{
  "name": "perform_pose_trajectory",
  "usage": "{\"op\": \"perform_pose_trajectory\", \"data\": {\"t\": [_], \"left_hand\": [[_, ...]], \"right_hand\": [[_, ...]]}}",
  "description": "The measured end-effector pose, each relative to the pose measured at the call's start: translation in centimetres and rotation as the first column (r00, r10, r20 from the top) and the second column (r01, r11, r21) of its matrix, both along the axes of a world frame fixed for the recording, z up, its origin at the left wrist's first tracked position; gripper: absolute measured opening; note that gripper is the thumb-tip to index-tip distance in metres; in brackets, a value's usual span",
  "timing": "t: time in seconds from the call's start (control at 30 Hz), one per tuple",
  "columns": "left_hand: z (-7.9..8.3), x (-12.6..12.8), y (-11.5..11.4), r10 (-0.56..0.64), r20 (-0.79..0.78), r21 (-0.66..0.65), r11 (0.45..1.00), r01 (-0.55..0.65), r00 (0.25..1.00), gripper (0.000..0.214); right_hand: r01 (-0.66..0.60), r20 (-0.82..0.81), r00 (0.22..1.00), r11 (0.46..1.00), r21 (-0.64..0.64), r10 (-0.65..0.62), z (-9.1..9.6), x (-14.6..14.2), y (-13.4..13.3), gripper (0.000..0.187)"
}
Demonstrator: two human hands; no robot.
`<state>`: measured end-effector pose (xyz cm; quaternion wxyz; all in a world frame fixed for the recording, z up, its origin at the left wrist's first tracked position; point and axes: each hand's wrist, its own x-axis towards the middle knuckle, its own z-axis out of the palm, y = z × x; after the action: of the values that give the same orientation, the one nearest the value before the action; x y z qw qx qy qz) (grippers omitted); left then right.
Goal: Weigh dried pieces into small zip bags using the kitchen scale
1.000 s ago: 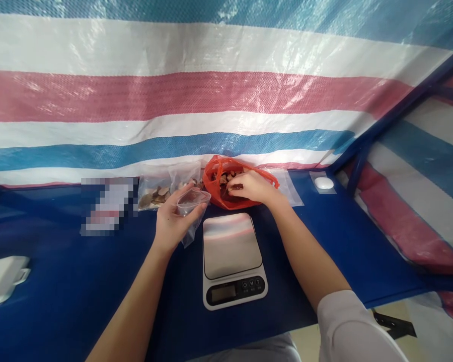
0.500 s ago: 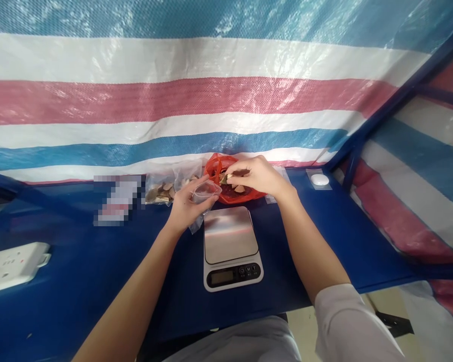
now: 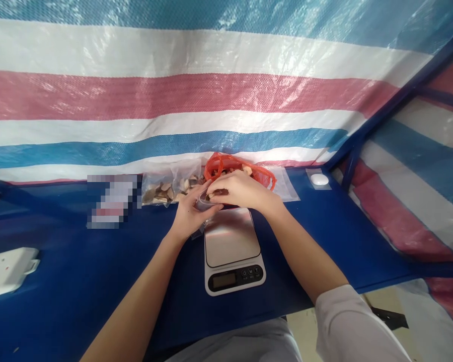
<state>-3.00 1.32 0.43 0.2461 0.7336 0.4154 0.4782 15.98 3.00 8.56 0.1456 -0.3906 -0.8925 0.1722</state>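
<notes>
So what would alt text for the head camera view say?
Two bare hands meet above a scale on a blue table: the left hand holds a clear pouch, and the right hand pinches brown pieces at its opening. Behind them lie a red bag and a clear bag of brown slices, against a striped tarp.

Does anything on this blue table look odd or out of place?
Yes: a pixelated patch on the blue table, just left of the clear plastic bag of brown slices, looks odd, because it is blurred out and what lies there cannot be made out.
</notes>
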Motion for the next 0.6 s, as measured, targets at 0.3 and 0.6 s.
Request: {"op": "perform_pose_trajectory", "data": {"t": [0.3,0.6], "left_hand": [[-0.2,-0.1,-0.1,0.018,0.004,-0.035,0.999,-0.018,1.0,0.073],[-0.6,-0.4,-0.3,0.067,0.013,-0.035,0.997,-0.066,0.998,0.061]], "right_hand": [[-0.104,-0.156,0.982,0.995,0.01,0.104,-0.4,0.1,-0.1,0.021],[0.009,-0.224,0.975,1.0,-0.014,-0.012,-0.1,2.6,0.7,0.018]]}}
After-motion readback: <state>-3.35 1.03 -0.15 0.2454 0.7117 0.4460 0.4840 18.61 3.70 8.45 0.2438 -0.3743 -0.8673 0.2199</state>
